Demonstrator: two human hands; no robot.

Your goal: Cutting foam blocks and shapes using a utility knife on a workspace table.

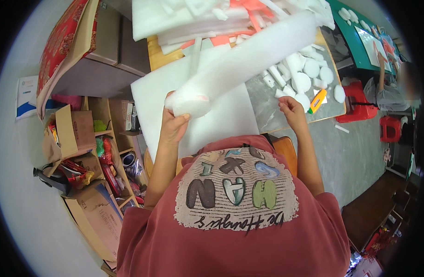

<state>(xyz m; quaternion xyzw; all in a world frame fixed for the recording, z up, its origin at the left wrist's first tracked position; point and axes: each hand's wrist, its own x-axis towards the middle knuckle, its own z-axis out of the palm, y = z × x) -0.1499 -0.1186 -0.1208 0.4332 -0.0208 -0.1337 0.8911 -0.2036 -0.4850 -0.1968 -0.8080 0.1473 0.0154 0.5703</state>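
My left hand (173, 123) is closed on the near end of a long white foam strip (253, 57). Its thumb presses on a round white foam face (191, 107) at that end; whether this is a separate disc I cannot tell. From there the strip slants up and away to the right. Beneath it lies a large white foam sheet (152, 99). My right hand (292, 111), fingers curled in, hovers by the table's near edge with nothing visible in it. Beside it are an orange utility knife (317, 101) and several white foam discs and offcuts (311, 68).
White foam sheets (149, 21) with coral-pink scraps (249, 4) are stacked at the table's far side. Shelves (101, 120) and cardboard boxes (96, 212) stand left. Red stools (355, 104) are at right, where another person (390, 90) works at a green table (348, 39).
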